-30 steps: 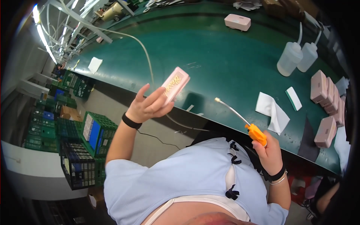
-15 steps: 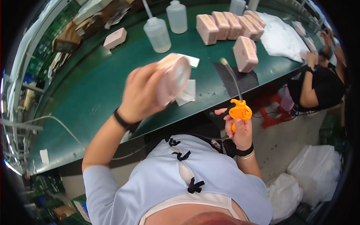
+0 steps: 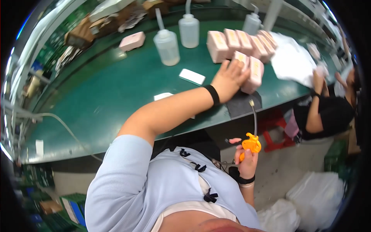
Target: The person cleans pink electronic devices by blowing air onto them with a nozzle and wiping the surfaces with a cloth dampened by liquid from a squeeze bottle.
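My left hand [image 3: 228,82] reaches across to the right side of the bench, its fingers around a pink box-shaped case [image 3: 240,58]. Another pink case [image 3: 254,74] stands right beside it, by a dark mat [image 3: 240,107]. Behind them is a row of several pink cases [image 3: 218,47]. Below the bench edge, my right hand [image 3: 247,165] is closed round an orange air blow gun [image 3: 252,144]. Its thin metal nozzle points up toward the mat. The underside of the case in my left hand is hidden.
Squeeze bottles with spouts [image 3: 167,51] stand at the back, and a lone pink case [image 3: 132,41] lies left of them. A white block [image 3: 192,76] lies mid-bench. White sheeting [image 3: 291,62] is at right, near a co-worker [image 3: 326,110]. A red stool [image 3: 272,133] stands below.
My left hand has carried the pink case rightward, from mid-bench to beside the other standing case. The right hand still holds the blow gun, slightly lower in view.
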Tool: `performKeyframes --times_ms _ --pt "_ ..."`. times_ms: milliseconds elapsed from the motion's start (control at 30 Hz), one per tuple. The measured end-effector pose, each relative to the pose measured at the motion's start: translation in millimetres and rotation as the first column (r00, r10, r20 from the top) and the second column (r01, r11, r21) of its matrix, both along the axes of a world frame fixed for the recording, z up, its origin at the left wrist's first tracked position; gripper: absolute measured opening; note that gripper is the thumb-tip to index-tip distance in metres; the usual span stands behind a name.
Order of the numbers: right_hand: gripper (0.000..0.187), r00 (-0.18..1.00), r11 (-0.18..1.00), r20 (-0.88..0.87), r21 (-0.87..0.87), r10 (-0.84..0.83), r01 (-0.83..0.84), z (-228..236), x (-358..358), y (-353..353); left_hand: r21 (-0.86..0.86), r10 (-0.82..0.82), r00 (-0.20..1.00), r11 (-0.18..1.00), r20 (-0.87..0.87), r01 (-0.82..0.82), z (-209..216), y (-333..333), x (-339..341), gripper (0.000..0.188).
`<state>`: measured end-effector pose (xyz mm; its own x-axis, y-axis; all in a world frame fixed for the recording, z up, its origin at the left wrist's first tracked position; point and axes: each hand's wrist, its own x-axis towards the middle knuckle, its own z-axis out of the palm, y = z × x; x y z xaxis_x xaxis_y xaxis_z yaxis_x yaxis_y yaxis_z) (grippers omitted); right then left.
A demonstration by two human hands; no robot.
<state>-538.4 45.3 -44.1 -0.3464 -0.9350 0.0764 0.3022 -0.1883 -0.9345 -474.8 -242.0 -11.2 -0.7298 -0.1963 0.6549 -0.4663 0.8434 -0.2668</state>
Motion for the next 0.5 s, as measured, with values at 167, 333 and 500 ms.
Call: performKeyframes --times_ms 167,333,500 --pt "0.031 0.997 0.997 -0.021 0.036 0.071 -0.071 -3 -6 -18 0.525 -0.173 0.972 0.819 -0.161 0.233 42 15 79 0.072" --pt "0.033 0.992 0.992 -0.070 0.082 0.102 -0.096 0 -1 -28 0.662 0.247 0.960 0.743 -0.129 -0.102 96 -90 207 0.055" --pt "0.035 0.953 0.966 -0.158 0.037 0.258 -0.256 3 13 -46 0.460 0.434 0.798 0.657 0.418 -0.598 76 -276 287 0.097"
